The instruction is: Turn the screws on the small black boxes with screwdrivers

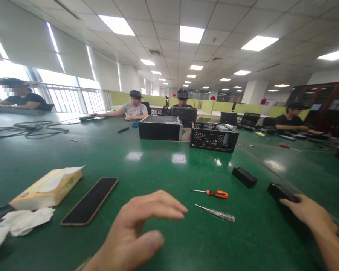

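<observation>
My left hand [142, 226] hovers over the green table with thumb and fingers apart and nothing between them. At the right, my right hand [312, 214] has its thumb and fingers around the near end of a black oblong block [281, 192]; its kind is not clear. A similar black block [244, 177] lies just to the left of it. Between my hands lie an orange-and-black screwdriver [217, 194] and a screwdriver with a clear handle [222, 215], both with their tips to the left.
A phone [90, 201], a tissue pack [49, 188] and crumpled tissues [25, 222] lie at the left. Two computer cases [161, 128] [213, 139] stand farther back. Cables [34, 128] spread at the far left. Several people sit around the table.
</observation>
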`<state>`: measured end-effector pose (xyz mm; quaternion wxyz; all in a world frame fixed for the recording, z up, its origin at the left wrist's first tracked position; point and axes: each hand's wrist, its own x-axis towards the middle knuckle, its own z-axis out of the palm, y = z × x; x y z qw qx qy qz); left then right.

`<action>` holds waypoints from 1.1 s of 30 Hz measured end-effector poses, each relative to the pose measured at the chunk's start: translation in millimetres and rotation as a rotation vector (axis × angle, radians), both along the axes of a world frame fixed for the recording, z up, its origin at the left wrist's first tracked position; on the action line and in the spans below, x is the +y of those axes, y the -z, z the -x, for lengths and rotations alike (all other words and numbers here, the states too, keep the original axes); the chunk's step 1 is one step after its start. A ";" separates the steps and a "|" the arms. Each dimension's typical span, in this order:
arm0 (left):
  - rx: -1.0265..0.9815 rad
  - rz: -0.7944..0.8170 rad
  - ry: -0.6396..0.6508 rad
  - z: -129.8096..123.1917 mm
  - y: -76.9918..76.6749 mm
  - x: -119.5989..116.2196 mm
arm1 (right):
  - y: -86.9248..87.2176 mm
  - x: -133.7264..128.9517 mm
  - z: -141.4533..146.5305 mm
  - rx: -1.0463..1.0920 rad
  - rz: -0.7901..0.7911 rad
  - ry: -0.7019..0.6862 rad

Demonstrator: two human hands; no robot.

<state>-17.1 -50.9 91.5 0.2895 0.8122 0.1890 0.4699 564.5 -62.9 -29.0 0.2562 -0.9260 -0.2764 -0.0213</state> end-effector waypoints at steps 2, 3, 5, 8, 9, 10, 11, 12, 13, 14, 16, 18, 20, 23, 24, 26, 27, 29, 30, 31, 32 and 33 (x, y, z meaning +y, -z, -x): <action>-0.017 -0.008 -0.043 -15.7 9.9 18.2 | -19.6 -0.6 20.4 -0.019 -0.006 0.019; -0.029 -0.016 -0.089 -22.0 19.4 26.3 | -29.5 0.1 36.6 -0.042 -0.051 -0.033; 0.010 -0.044 -0.180 -29.9 43.2 38.5 | -45.3 2.5 79.0 -0.055 -0.228 -0.249; 0.179 -0.102 -0.195 -32.1 73.8 44.8 | -54.4 5.4 157.2 0.140 -0.325 -0.695; 0.231 -0.108 -0.187 -31.5 79.4 44.4 | -53.8 5.0 184.0 0.187 -0.315 -0.859; 0.264 -0.106 -0.187 -30.6 82.4 43.4 | -51.7 3.8 209.9 0.205 -0.284 -1.017; 0.301 -0.103 -0.178 -29.5 83.2 42.1 | -48.5 1.8 234.2 0.206 -0.234 -1.159; 0.336 -0.101 -0.162 -28.4 82.2 40.7 | -44.4 -0.6 256.2 0.206 -0.191 -1.262; 0.373 -0.100 -0.140 -27.1 80.3 39.5 | -39.8 -3.2 275.5 0.213 -0.143 -1.341; 0.411 -0.101 -0.111 -25.5 77.9 38.3 | -35.1 -5.6 291.7 0.223 -0.111 -1.407; 0.478 -0.097 -0.050 -21.2 74.1 36.5 | -26.7 -8.8 314.5 0.251 -0.075 -1.503; 0.504 -0.085 -0.021 -15.8 72.5 35.2 | -21.7 -8.8 323.8 0.274 -0.059 -1.571; 0.526 -0.094 -0.015 -10.6 72.5 34.7 | -20.9 -5.0 319.9 0.264 -0.089 -1.601; 0.533 -0.107 -0.047 -6.4 72.5 34.5 | -22.4 9.6 293.1 0.192 -0.261 -1.475; 0.533 -0.111 -0.055 -6.2 72.4 34.4 | -22.0 16.7 280.5 0.165 -0.321 -1.375; 0.530 -0.129 -0.064 -6.8 72.4 33.9 | -18.9 32.2 254.0 0.132 -0.365 -1.157; 0.524 -0.143 -0.070 -7.4 72.9 33.7 | -16.3 39.4 241.5 0.149 -0.366 -1.074; 0.498 -0.168 -0.084 -8.5 74.6 33.2 | -11.2 50.2 220.9 0.227 -0.335 -1.020; 0.483 -0.174 -0.088 -8.9 75.9 33.1 | -9.3 53.1 213.4 0.264 -0.321 -1.024; 0.469 -0.178 -0.091 -9.3 77.3 33.2 | -8.2 54.2 207.8 0.301 -0.312 -1.038; 0.455 -0.178 -0.091 -9.6 78.7 33.3 | -8.1 53.8 204.0 0.336 -0.312 -1.049; 0.442 -0.177 -0.090 -9.8 80.2 33.6 | -8.7 52.1 201.8 0.377 -0.319 -1.052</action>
